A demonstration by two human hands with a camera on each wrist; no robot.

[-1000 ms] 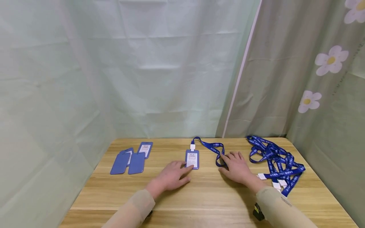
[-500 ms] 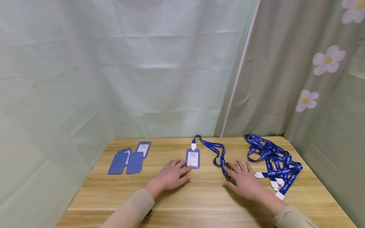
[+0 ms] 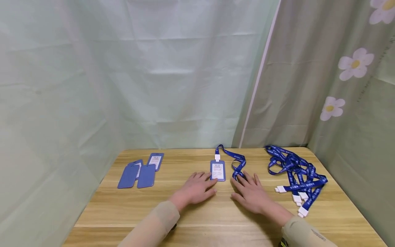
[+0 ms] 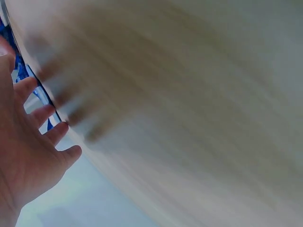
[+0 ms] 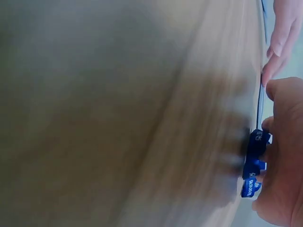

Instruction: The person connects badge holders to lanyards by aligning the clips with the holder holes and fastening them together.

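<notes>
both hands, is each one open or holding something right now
Left hand: open, touching the blue rectangular plastic badge holder.
Right hand: open, touching its printed blue ribbon lanyard.

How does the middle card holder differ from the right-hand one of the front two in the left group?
The middle holder shows a printed card; the left-group holder shows a plain blue face. The middle holder has a blue lanyard on its white clip; the left-group holder has none. The left hand reaches the middle holder's lower edge, not the left-group holder. Both are blue and rectangular.
</notes>
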